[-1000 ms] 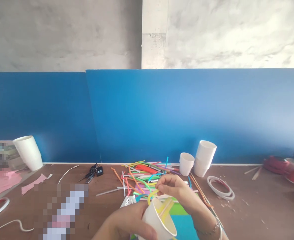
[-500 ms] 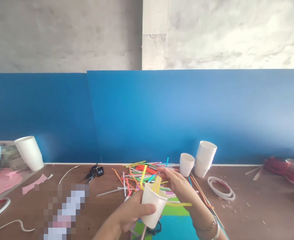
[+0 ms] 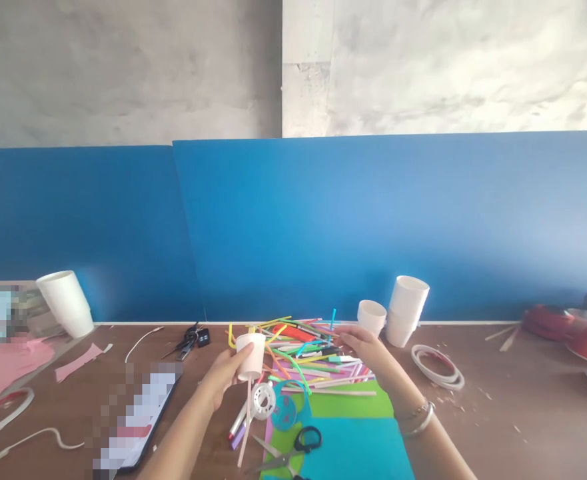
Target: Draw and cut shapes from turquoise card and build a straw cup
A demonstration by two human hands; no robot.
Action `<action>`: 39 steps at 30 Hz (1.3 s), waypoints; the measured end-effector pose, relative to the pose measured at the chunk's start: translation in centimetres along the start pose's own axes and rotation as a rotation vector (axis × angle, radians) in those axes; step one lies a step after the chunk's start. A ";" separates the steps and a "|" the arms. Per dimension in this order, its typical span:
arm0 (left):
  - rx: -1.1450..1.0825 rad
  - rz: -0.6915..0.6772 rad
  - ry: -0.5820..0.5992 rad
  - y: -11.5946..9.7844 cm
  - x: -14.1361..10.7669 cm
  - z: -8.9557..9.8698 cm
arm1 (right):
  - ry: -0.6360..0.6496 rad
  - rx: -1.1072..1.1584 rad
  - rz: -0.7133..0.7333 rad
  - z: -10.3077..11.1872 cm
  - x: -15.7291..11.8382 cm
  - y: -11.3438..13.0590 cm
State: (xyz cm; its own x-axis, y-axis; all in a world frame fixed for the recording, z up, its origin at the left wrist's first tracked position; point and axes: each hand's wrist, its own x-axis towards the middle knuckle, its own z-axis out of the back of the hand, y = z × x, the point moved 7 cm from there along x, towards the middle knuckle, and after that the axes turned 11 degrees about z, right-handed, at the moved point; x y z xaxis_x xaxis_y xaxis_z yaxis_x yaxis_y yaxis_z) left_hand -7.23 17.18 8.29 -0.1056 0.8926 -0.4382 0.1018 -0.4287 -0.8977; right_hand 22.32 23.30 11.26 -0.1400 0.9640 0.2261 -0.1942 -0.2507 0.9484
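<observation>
My left hand is wrapped round a white paper cup, held upright left of the straw pile. Yellow bent straws stick out over the cup's rim, and a pale pink straw extends down from its base. My right hand is over the right side of the pile of coloured straws, its fingertips near an upright blue straw. Whether those fingers pinch anything is too small to tell. Below the pile lie black-handled scissors on green and blue paper.
Behind my right hand stand a white cup and a cup stack. A tape roll lies to the right. Keys, a phone and another cup stack are on the left. A blue partition runs behind.
The cup in my left hand has moved left and away from me, and is now more upright. My right hand has separated from the cup and is over the straws, uncovering the scissors and tape dispenser.
</observation>
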 end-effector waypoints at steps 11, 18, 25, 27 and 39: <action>0.462 -0.138 -0.335 0.6 2.1 4.1 | 0.583 -0.519 0.145 -9.0 -8.5 2.0; 0.659 -0.511 -0.485 -0.1 -0.4 2.0 | 0.650 -0.812 0.246 -11.5 -12.0 2.0; 0.727 -0.668 -0.476 0.8 -0.2 1.4 | 0.725 -0.988 0.313 -12.0 -12.2 2.1; 0.743 -0.723 -0.492 0.7 -0.5 1.3 | 0.726 -0.950 0.324 -11.3 -12.0 1.7; 1.102 -1.075 -0.240 1.5 -6.5 -6.1 | 0.478 -0.698 0.052 -3.5 -6.8 -1.5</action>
State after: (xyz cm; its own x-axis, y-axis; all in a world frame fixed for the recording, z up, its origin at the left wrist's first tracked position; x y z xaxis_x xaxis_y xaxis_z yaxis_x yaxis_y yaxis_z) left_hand -0.35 11.64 10.07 0.1899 0.8399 0.5084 -0.8613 0.3911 -0.3245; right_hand 20.21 16.79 7.51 -0.5300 0.8480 -0.0020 -0.7094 -0.4421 0.5489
